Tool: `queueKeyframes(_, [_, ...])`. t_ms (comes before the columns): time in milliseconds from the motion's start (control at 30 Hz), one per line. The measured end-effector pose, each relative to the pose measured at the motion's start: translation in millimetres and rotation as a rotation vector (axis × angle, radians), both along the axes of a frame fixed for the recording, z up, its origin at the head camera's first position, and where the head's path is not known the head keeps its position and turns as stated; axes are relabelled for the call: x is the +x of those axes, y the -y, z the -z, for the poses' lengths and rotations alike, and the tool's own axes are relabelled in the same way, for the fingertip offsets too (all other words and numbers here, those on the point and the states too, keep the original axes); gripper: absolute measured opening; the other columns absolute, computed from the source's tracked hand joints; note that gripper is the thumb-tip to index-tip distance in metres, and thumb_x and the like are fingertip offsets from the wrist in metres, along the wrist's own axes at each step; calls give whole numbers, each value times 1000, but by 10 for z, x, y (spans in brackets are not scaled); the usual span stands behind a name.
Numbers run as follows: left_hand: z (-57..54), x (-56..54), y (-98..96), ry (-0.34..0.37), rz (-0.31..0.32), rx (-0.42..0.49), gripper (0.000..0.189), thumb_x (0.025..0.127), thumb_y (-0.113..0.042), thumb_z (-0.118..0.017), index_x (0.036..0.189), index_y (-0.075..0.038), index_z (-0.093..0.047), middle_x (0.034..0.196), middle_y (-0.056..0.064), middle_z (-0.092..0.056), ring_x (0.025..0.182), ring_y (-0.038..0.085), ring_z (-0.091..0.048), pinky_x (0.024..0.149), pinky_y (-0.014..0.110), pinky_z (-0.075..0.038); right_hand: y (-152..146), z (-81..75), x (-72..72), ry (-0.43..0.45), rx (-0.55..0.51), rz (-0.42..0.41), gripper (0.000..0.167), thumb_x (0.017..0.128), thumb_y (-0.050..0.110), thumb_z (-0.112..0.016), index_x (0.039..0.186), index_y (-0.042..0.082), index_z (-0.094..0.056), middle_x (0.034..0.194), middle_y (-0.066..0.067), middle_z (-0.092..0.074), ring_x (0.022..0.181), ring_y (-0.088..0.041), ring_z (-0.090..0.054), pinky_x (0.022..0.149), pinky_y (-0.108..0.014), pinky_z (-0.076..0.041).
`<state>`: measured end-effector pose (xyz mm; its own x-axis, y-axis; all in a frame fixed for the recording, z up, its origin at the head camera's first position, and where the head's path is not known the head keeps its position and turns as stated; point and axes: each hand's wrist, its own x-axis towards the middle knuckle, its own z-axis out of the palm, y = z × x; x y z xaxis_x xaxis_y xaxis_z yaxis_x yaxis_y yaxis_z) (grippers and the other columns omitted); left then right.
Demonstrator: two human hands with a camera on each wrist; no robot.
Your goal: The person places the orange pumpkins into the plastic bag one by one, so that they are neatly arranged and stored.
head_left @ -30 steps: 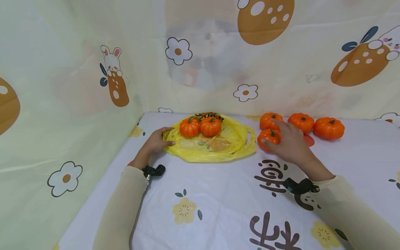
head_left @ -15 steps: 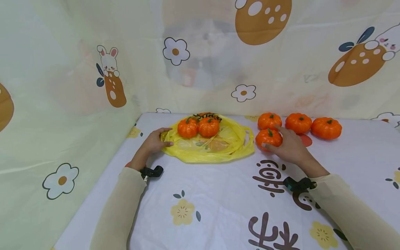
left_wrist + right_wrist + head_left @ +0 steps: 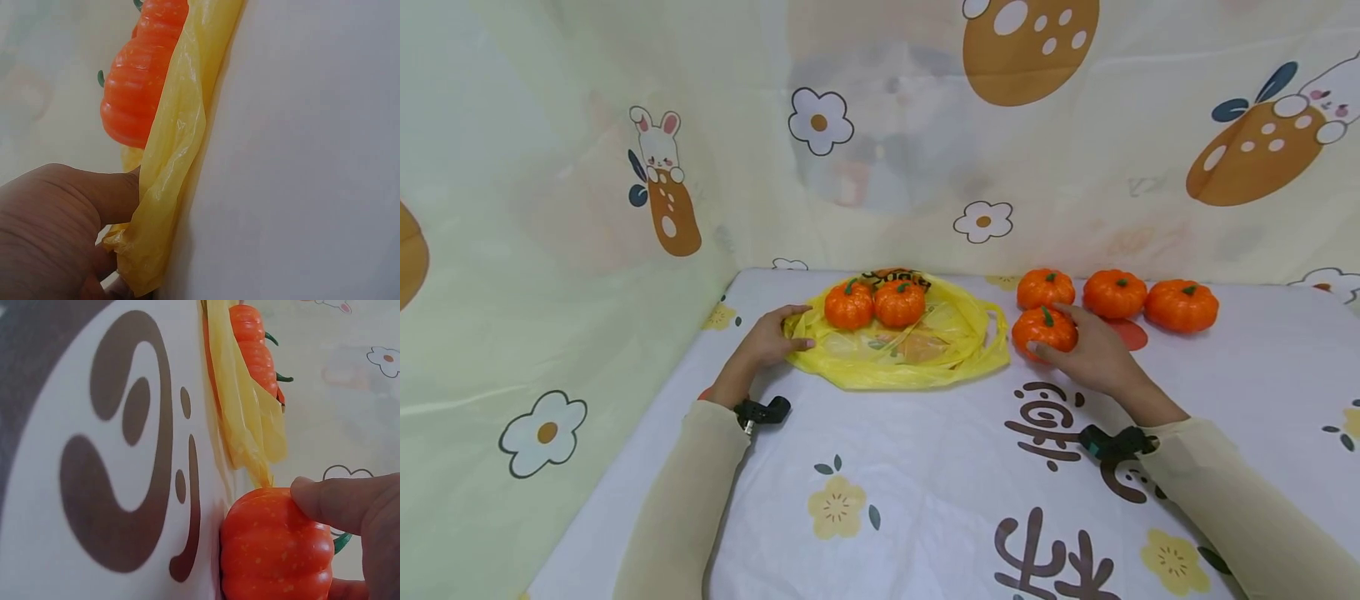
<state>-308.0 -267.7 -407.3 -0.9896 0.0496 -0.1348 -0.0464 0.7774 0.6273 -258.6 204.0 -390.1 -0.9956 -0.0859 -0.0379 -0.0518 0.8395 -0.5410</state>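
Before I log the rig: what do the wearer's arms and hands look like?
Left sleeve and right sleeve: long, plain cream. Small black devices: left wrist device, right wrist device. A bit of red shows at the left sleeve's end. Left hand, right hand: ungloved.

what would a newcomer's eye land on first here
Probably the bright yellow bag mid-picture in the head view, the left hand holding its left edge, two orange pumpkins toward its far side. Then four more pumpkins to its right, the nearest pumpkin gripped by the right hand.
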Motion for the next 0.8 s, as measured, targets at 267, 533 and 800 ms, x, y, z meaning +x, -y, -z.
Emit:
queueKeyframes(267, [11,-10,-8,13,-5,1,68,87,-29,-75,147,-21,-45,159,14,-35,148,35,-27,122,54,-20,-1,42,-1,-44,1,11,93,86,47,-70,153,1,-26,148,-34,-36,129,-52,-38,103,-70,-38])
queueKeyframes(533, [4,-12,-20,9,-12,-8,68,87,-30,-75,148,-21,-45,159,14,-34,148,36,-28,122,55,-21,-10,20,2,-63,-52,22,91,86,44,-71,154,2,-26,149,-35,-32,132,-52,-34,105,-71,-35])
queueKeyframes(800, [13,-12,-14,17,-25,-13,68,88,-30,-74,148,-21,-44,160,14,-33,148,36,-28,122,56,-21,-15,25,-8,-66,-161,39,88,85,30,-75,154,4,-27,148,-33,-31,131,-52,-35,103,-69,-40])
